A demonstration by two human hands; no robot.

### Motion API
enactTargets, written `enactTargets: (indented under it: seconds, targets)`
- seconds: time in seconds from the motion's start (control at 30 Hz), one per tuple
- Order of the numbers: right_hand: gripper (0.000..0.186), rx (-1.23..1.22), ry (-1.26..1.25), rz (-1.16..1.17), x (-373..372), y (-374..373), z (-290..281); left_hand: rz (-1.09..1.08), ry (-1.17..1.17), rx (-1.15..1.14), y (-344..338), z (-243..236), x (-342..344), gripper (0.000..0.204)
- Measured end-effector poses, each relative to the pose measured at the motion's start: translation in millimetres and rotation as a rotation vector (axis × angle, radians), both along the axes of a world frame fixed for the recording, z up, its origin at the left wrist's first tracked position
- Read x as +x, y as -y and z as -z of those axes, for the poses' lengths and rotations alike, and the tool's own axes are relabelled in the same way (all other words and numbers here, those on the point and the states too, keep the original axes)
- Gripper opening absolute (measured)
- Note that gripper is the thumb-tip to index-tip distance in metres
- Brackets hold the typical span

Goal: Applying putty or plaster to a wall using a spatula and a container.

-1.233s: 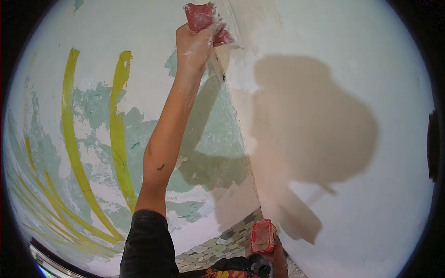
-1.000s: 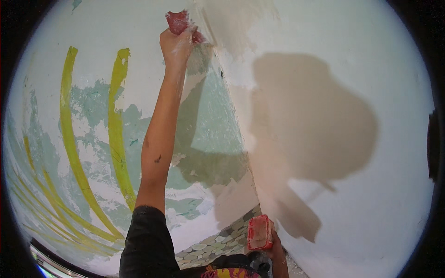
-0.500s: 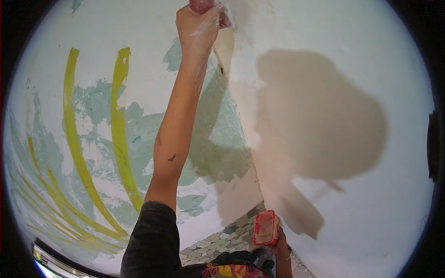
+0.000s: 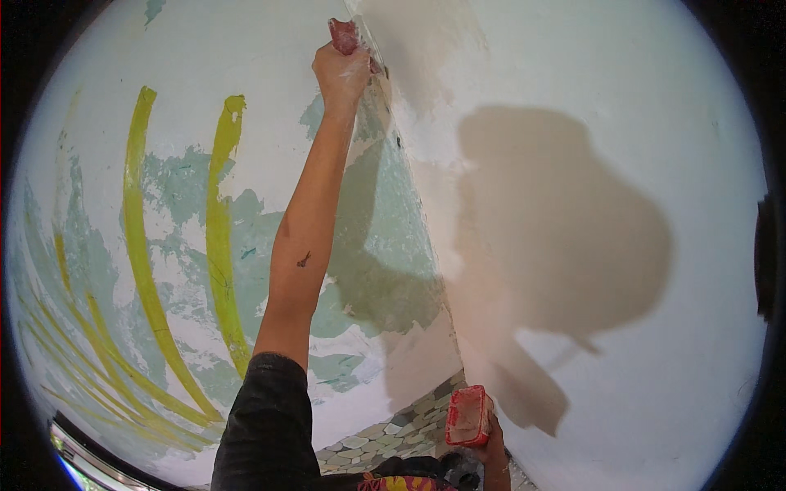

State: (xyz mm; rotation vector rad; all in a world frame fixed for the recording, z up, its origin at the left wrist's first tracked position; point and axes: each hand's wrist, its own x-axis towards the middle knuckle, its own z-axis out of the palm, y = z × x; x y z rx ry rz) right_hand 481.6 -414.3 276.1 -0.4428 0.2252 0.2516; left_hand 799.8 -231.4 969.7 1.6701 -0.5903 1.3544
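My left hand (image 4: 337,75), dusted with white, is closed around a red scraper (image 4: 344,38) high up at the corner where two walls meet. The fingers largely hide the scraper's lower part and its working edge. Low in view, my right hand (image 4: 494,446) grips a red plastic tub (image 4: 470,416) from its right side. Pale, pasty residue coats the inside of the tub. Left of the corner, the wall (image 4: 274,270) has patches of white filler over grey-green paint.
Curved yellow-green stripes (image 4: 219,237) mark the left wall. The right wall (image 4: 655,393) is whitish and carries a large shadow. Stone-patterned flooring (image 4: 368,442) lies below, between the walls. A dark object (image 4: 765,258) sits at the right rim.
My left hand has come slightly down with the scraper, whose red upper end now shows more fully. The tub in my right hand has shifted slightly down in view.
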Motion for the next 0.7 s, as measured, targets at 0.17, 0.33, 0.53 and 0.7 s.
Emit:
enactTargets:
  seconds: [0.17, 0.33, 0.53, 0.7]
  targets:
    - [0.061, 0.025, -0.018, -0.001, 0, 1, 5, 0.128, 0.023, -0.004, 18, 9, -34, 0.017]
    - [0.059, 0.048, -0.01, -0.057, 8, 2, 16, 0.488, -0.119, -0.125, 35, 28, -77, 0.014]
    - [0.061, 0.036, 0.008, -0.058, 13, -8, 32, -0.037, 0.037, -0.054, -4, 62, -39, 0.017]
    - [0.065, 0.094, -0.008, -0.084, 4, -8, 20, -0.034, -0.047, -0.035, 3, 76, -22, 0.019]
